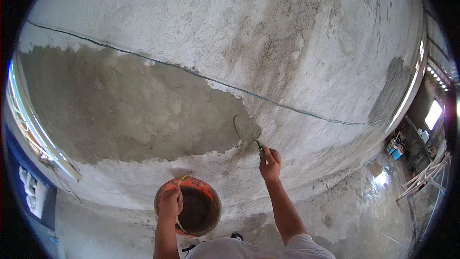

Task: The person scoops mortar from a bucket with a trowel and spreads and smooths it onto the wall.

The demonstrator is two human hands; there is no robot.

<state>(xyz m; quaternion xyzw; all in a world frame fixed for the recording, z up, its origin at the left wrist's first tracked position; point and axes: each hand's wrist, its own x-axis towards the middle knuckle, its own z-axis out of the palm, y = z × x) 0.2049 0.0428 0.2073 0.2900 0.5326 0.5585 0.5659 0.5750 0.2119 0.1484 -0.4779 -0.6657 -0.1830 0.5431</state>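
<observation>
My left hand (169, 205) is closed on the handle of an orange bucket (214, 196) crusted with grey, at its left side; a bit of yellowish cord shows on the far rim. Dark grey material lies inside it. Ahead and to the right, my right hand (270, 163) grips the short handle of a trowel (259, 144) against the wall. The blade barely stands out from the damp mortar; a thin, dark curved line shows beside it. This contact is at the right end of a broad wet mortar patch (129, 110) on the pale, rough wall (191, 14).
A dark cable (225, 84) runs slantwise across the wall above the patch. Blue containers (397, 151) and a stack of wooden poles (424, 177) stand at the far right. A window frame (38, 129) edges the left side. The concrete floor (330, 216) has damp stains.
</observation>
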